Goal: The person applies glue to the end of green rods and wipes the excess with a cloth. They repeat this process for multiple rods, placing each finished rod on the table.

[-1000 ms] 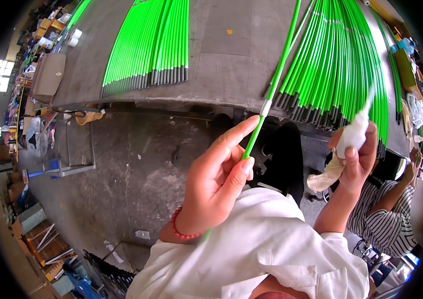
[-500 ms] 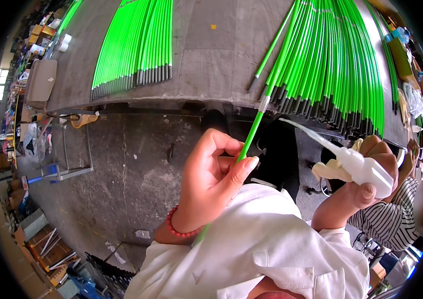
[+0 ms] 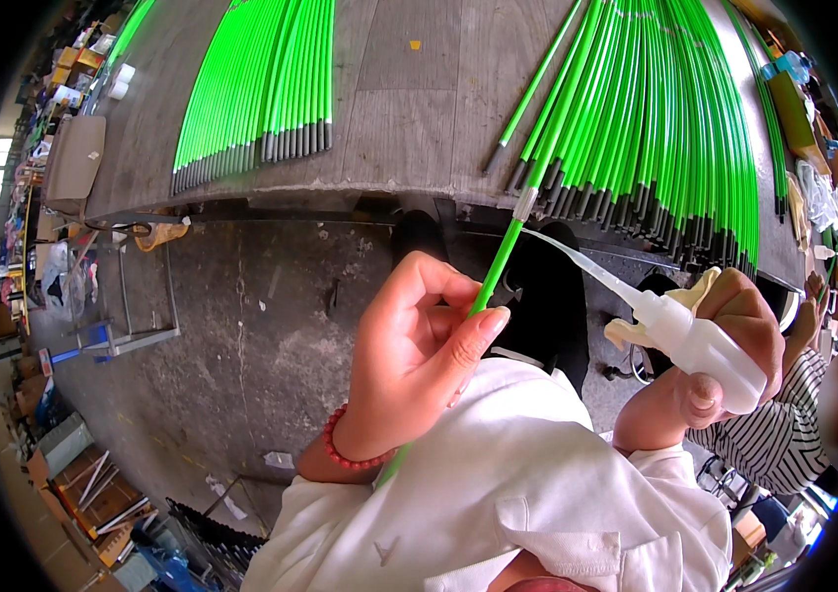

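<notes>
The left hand (image 3: 419, 360) is closed around 1 green rod (image 3: 498, 264), thumb and fingertips pinching it low on the shaft, so that its pale tip rises to just below the near edge of the grey table (image 3: 419, 109). The right hand (image 3: 725, 340) is clenched around a white squeeze bottle (image 3: 695, 340) together with a wad of cream cloth (image 3: 697, 291), and the bottle's long thin nozzle reaches across to the rod's tip and seems to touch it. The likely trouble here is a slip: the rod is long and held far from its tip, so a small wobble could pull the tip off the nozzle and send whatever the bottle holds onto the white sleeve (image 3: 537, 493) or the floor; a hard squeeze could do the same. The table carries 2 groups of green rods with dark ends, a smaller bundle (image 3: 261, 99) toward its far left and a wide fan (image 3: 655, 109) along its right side, both with ends near the near edge. Below lies a stained concrete floor (image 3: 261, 335), with boxes and clutter at the left and a seated person in a striped top (image 3: 784, 434) at the right.
</notes>
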Demonstrator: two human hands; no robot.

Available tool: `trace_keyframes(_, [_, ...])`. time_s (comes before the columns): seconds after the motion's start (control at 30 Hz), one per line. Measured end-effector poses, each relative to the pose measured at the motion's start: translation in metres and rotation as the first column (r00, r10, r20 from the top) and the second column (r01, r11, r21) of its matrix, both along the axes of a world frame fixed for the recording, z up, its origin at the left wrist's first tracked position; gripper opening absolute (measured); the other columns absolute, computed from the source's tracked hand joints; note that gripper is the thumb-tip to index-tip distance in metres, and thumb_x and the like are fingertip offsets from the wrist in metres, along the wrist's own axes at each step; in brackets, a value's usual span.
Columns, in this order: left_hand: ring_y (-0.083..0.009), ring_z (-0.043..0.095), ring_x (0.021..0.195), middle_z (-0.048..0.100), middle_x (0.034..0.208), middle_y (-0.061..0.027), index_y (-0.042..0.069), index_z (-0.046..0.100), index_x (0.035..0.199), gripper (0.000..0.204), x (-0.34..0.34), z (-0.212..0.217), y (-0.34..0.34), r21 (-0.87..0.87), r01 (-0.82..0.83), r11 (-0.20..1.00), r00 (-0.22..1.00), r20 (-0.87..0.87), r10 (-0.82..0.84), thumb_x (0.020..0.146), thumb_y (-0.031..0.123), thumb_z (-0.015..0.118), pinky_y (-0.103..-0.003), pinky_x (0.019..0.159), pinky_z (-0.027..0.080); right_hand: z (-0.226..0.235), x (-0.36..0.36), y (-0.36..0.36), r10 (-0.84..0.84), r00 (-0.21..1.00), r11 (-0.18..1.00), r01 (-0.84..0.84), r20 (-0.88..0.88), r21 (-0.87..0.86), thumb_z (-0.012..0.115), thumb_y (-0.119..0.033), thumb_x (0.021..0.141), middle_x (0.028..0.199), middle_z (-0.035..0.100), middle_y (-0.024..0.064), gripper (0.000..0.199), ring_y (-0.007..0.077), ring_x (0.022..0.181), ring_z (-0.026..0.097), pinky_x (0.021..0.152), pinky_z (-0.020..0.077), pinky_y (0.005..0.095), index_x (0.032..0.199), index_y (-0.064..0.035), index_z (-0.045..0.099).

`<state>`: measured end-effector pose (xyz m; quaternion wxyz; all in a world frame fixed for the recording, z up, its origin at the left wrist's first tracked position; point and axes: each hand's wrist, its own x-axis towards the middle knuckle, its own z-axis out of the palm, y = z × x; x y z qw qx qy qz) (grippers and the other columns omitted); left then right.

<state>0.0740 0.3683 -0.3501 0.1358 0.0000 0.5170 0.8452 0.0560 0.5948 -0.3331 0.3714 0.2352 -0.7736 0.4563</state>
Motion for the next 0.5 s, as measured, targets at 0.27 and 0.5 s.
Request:
trace_keyframes(0.27, [-0.0003, 0.041, 0.048, 0.052, 0.079, -0.0032, 0.001, 0.043, 0.091, 0.015, -0.0004, 0.0000, 0.0008, -0.008, 0.007, 1.000, 1.000, -0.001, -0.007, 0.086, -0.002, 0.057, -0.016, 0.038, 0.031, -0.0002, -0.0007, 0.0032, 0.033, 0.999, 0.997, -0.030, -0.041, 0.065, 0.066, -0.060, 0.070, 0.052, 0.042, 0.0011, 0.060, 0.0108, 0.042, 0.040, 0.037, 0.0287, 0.0231, 0.070, -0.0026, 0.047])
trace_keyframes(0.5, [-0.0005, 0.041, 0.048, 0.053, 0.079, -0.0037, 0.001, 0.044, 0.090, 0.014, -0.0008, -0.0036, 0.0004, 0.001, 0.017, 1.000, 1.000, -0.011, -0.017, 0.086, -0.001, 0.057, -0.016, 0.037, 0.030, 0.0007, -0.0004, 0.0045, 0.044, 0.998, 0.996, -0.041, -0.044, 0.081, 0.067, -0.059, 0.070, 0.052, 0.042, 0.0010, 0.060, 0.0105, 0.041, 0.039, 0.036, 0.0280, 0.0231, 0.070, -0.0026, 0.047])
